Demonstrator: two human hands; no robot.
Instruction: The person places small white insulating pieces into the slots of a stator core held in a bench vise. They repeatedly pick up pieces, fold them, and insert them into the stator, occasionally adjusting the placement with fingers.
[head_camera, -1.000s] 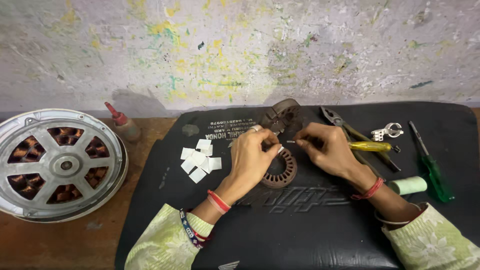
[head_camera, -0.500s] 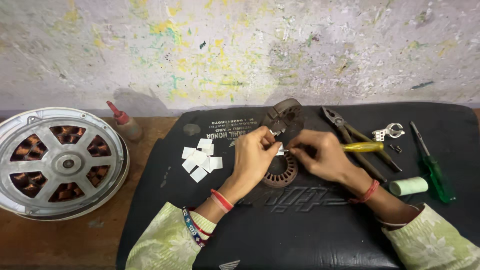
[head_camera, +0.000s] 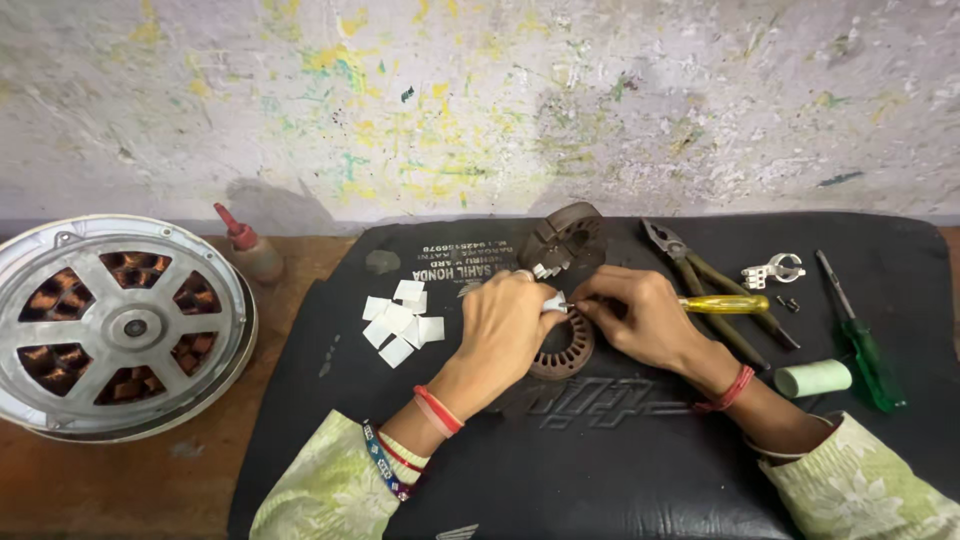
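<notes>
Both hands meet at mat centre over slotted stator ring (head_camera: 565, 352). Left hand (head_camera: 505, 330) pinches small white paper slip (head_camera: 553, 300); right hand (head_camera: 640, 318) gripped on yellow-handled tool (head_camera: 722, 304), tip at slip. Hands hide ring's top half. Paper squares (head_camera: 400, 322) at 9 o'clock, second stator (head_camera: 565, 238) at 12, pliers (head_camera: 700, 280), green screwdriver (head_camera: 860, 335), pale roll (head_camera: 813, 378) at 3. Motor housing (head_camera: 115, 325) far at 9
</notes>
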